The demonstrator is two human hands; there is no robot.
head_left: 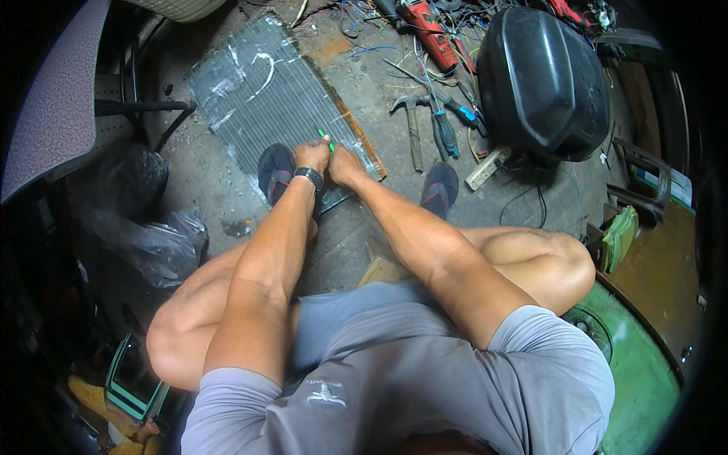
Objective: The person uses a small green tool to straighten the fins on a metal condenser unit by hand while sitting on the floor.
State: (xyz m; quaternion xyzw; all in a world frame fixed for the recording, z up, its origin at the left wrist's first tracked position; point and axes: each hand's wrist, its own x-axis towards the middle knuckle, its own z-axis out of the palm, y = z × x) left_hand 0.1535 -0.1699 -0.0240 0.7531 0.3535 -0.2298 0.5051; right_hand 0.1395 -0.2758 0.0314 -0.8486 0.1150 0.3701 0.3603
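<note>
A grey ribbed metal panel, with a rusty right edge and pale streaks, lies on the floor beyond my hands. My left hand, a dark band at its wrist, is closed around a thin green item over the panel's near end. Closed and right beside it is my right hand; whether it also grips the green item or something hidden I cannot make out. My shoes flank the hands, the left one at the panel's edge.
A black hard case, red power tool, tangled wires, hammer, screwdrivers and white power strip lie right. Left are a speckled seat and plastic bag. A green surface is at lower right.
</note>
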